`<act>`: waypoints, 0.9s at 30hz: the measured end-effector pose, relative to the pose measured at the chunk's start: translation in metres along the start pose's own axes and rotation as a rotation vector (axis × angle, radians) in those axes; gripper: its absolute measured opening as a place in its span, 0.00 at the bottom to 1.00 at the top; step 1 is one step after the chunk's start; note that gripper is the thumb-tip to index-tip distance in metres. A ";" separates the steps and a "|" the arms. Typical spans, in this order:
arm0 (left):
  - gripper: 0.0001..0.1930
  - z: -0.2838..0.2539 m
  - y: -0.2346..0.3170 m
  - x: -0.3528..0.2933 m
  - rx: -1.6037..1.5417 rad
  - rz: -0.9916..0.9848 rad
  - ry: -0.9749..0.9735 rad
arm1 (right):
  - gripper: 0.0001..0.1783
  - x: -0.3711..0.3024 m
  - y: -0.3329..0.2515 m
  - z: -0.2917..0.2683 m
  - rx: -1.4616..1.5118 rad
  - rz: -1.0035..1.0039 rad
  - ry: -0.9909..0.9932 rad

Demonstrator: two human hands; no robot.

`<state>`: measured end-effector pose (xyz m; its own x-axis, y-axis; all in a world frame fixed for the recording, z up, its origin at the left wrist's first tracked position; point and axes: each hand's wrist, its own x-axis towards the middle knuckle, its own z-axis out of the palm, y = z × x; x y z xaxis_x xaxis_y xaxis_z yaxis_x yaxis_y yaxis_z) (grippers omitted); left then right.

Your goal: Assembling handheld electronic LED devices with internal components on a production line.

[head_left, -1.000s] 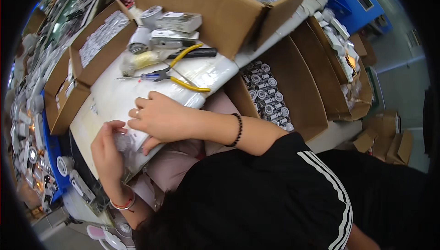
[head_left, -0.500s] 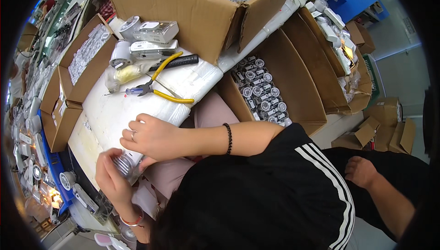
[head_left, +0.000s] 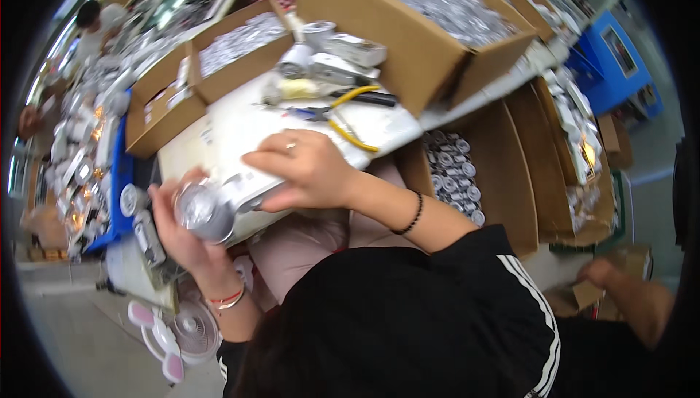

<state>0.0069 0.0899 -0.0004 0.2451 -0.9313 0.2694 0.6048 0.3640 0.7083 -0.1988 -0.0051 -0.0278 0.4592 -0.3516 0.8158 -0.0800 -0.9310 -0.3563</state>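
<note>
Fixture [head_left: 232, 196]: could drop past the worktop's [head_left: 233, 121] near edge if the smooth round head [head_left: 206, 212] slips or a grip loosens.
Left hand [head_left: 182, 226]: fingers cupped around the head's left and far sides.
Right hand [head_left: 310, 168]: thumb and forefinger seem to pinch the body's [head_left: 254, 185] right end; blur hides exact contact.
Near edge: fixture held above it, head inside the left fingers, body reaching rightward.

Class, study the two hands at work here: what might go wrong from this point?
The lamp held between left hand and right hand near the edge of the table might slip and drop. The open pliers lie beyond the right hand, so a reach could knock them. The white lamps by the big box look stacked, so a bump might topple them.
</note>
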 end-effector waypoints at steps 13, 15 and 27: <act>0.43 0.028 -0.051 -0.039 0.475 -0.194 -0.243 | 0.22 -0.021 -0.047 0.004 1.178 0.750 -0.018; 0.41 0.027 -0.051 -0.039 0.465 -0.192 -0.248 | 0.25 -0.022 -0.048 0.004 1.154 0.746 0.013; 0.35 0.031 -0.052 -0.049 0.686 0.039 -0.243 | 0.31 -0.031 -0.056 0.000 1.199 0.687 0.010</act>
<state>-0.0603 0.1167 -0.0303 0.0332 -0.9229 0.3837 -0.0318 0.3827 0.9233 -0.2088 0.0576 -0.0326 0.6311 -0.7067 0.3196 0.5197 0.0794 -0.8507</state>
